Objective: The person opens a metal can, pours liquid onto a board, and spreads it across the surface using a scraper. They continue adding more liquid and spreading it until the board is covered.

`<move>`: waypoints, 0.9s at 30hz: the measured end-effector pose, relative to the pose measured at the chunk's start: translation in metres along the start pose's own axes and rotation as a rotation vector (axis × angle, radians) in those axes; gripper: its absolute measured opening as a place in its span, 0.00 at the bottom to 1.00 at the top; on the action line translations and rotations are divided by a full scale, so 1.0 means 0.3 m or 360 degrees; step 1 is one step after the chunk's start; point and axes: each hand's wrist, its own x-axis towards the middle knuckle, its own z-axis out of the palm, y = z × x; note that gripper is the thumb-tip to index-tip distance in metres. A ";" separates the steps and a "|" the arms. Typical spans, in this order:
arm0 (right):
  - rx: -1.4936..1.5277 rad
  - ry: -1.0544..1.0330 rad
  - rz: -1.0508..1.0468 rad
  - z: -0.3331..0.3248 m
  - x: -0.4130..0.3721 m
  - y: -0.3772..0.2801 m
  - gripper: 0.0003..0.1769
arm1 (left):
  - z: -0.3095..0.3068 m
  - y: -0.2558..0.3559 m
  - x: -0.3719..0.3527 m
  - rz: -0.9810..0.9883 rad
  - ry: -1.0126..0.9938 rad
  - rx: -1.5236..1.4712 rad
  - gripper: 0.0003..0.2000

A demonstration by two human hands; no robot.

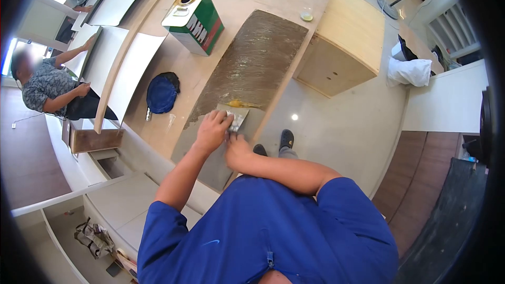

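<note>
A flat scraper is held against a long brown panel, tilted on its surface. My left hand is closed on the scraper's left side, fingers over its face. Just below, my right hand has its fingers bent against the scraper's lower edge. Yellow glue lies in a ridge along the far edge of the blade. Beyond it the panel looks wet and streaked; the near part is greyer and smoother. The fingertips are partly hidden.
On the wooden table stand an open green-and-white tin, a blue-coated round container and a small round lid. A wooden cabinet box is at right. At left, a person handles white sheets beside a long wooden strip.
</note>
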 end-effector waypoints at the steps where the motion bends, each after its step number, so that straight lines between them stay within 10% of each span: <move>1: 0.0030 -0.0052 -0.0011 0.002 0.002 -0.004 0.39 | 0.020 -0.007 -0.037 -0.0005 0.0004 0.0039 0.21; 7: 0.0157 0.0026 -0.0346 0.007 -0.061 0.013 0.24 | -0.079 -0.076 -0.177 -0.0044 -0.0224 0.0125 0.20; 12: 0.0122 -0.0207 -0.0314 -0.012 -0.032 0.013 0.33 | -0.198 -0.131 -0.172 -0.0129 -0.0339 -0.0075 0.18; 27: 0.0372 -0.0268 -0.0432 -0.017 0.011 0.058 0.32 | 0.006 0.125 0.707 0.0569 -0.0575 0.0069 0.16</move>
